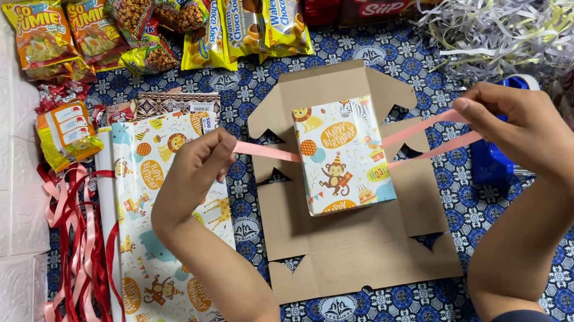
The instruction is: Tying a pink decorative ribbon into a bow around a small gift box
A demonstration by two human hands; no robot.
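While my left hand [195, 168] and right hand [507, 116] each pinch the pink ribbon [266, 151] taut, uneven pull could slide the wrapped gift box [343, 156] off its flattened cardboard box [356, 239].

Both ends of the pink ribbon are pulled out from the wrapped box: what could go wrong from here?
1. The wrapped box lies loose on the flattened cardboard; uneven pull could slide or turn it.
2. The pink ribbon could slip off the box's upper part.
3. The right hand holds two strands; one may slip from its grip.
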